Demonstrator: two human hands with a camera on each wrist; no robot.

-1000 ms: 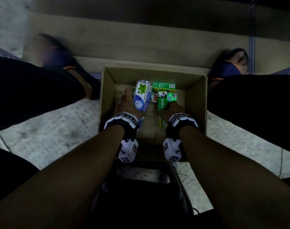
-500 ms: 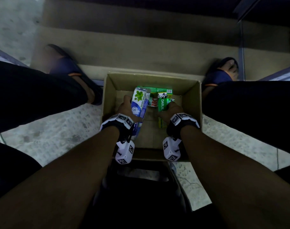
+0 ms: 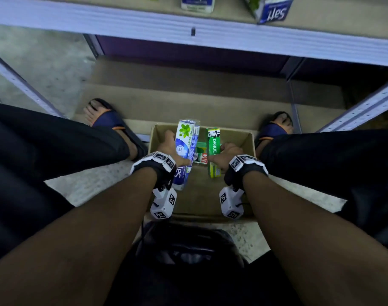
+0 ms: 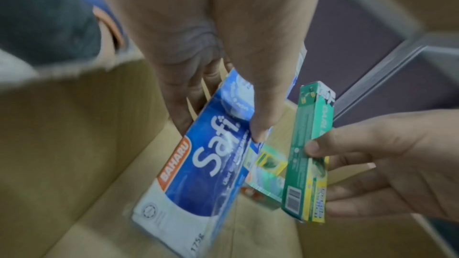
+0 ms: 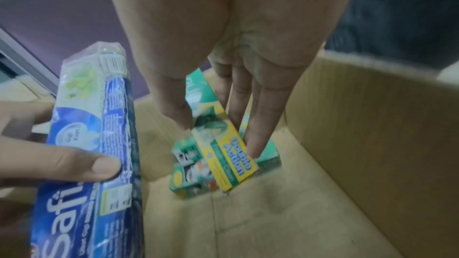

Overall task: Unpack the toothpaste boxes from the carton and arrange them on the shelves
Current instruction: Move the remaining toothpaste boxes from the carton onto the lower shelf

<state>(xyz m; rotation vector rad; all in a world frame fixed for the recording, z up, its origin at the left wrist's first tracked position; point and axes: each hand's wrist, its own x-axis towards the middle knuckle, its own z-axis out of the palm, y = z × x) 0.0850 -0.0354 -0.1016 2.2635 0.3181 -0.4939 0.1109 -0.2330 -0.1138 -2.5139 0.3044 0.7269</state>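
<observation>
A speckled grey floor (image 3: pixel 82 191) spreads beneath the scene. Two feet in dark blue slide sandals with orange trim stand on it, one at the left (image 3: pixel 107 120) and one at the right (image 3: pixel 274 129). Black trouser legs (image 3: pixel 45 151) fill both sides. A dark stool seat (image 3: pixel 188 250) sits low between the forearms.

Both forearms reached forward and down, side by side, each wrist strapped with a camera band. The left hand (image 3: pixel 169 149) gripped a blue box (image 3: pixel 184 151) between thumb and fingers; the right hand (image 3: pixel 224 156) pinched a green box (image 3: pixel 213 151).
</observation>
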